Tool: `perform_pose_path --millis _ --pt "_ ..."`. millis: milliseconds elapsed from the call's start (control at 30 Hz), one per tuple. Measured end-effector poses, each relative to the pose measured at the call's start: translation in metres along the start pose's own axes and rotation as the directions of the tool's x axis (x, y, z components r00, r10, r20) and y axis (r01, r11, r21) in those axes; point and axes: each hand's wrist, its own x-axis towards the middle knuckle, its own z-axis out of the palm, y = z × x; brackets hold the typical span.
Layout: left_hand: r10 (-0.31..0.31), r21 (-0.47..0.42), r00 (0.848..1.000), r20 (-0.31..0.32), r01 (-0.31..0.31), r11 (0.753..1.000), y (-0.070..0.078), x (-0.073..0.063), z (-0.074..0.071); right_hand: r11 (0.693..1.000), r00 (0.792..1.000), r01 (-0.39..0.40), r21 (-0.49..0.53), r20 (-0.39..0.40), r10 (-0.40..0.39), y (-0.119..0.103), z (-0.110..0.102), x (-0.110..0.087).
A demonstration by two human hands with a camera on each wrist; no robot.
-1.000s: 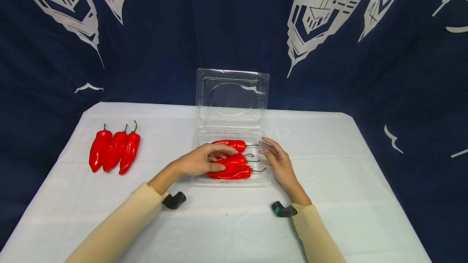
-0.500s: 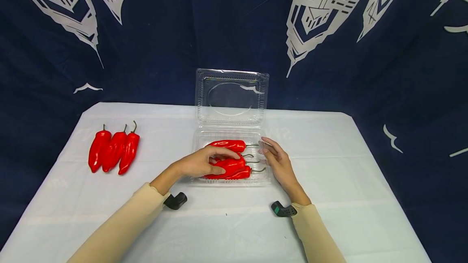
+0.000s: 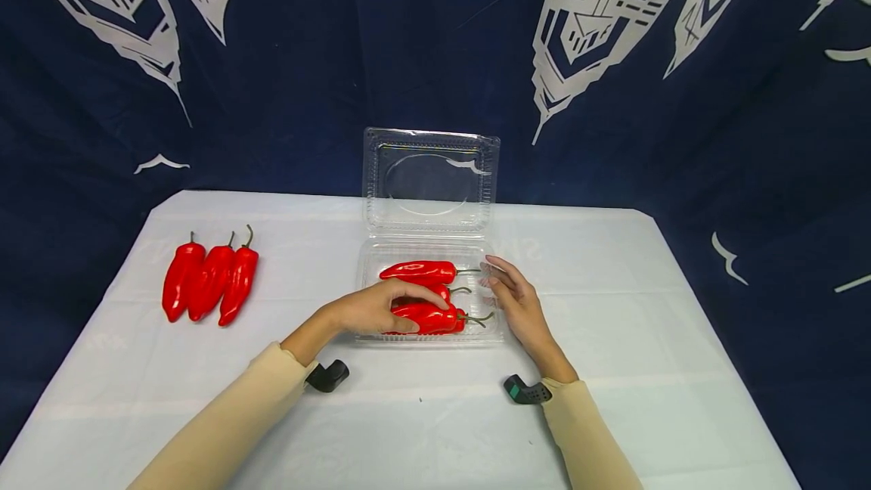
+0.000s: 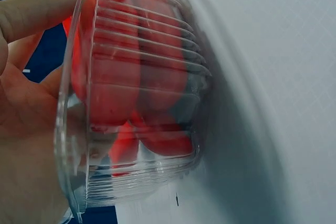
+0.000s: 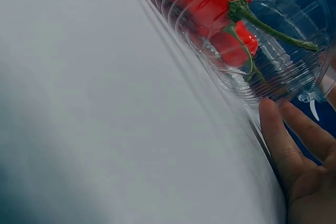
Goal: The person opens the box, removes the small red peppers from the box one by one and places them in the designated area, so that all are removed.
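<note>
Tray: clear, ribbed, rectangular plastic tray, set at the middle of the white cloth-covered surface, within easy reach of both hands.
Lid: clear plastic lid, joined along the tray's far edge and tipped up and back, which leaves the top free for the hands.
Held pepper: glossy red, long, tapered pepper with green stem, in the near part of the tray, stem to the right.
Left hand: left hand at the tray's left, grasping the held pepper from above, thumb on its near side and fingers on its far side; a grip across the body, seemingly to set its line while sparing the stem.
Right hand: right hand, fingers apart and fairly straight, tips against the tray's right wall; probably a brace, since so light a tray could slide.
Tray peppers: far red pepper and middle red pepper, plus a near red pepper mostly hidden by the held one; stems all to the right, likely to nest compactly.
Loose peppers: three red peppers at the left, side by side, stems far, apparently grouped for the nearer left hand.
</note>
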Motion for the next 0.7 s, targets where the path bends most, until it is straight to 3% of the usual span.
perform_pose_path --millis 400,700 --pt "0.041 -0.031 0.999 0.015 -0.040 0.999 -0.0038 0.0003 0.0005 1.000 1.000 0.011 0.004 0.004 -0.011 0.0008 0.0003 0.0001" --pt "0.020 -0.030 1.000 -0.024 -0.020 0.999 -0.0044 -0.0004 0.0007 1.000 1.000 0.008 0.000 -0.005 -0.008 -0.0001 0.0008 -0.0005"
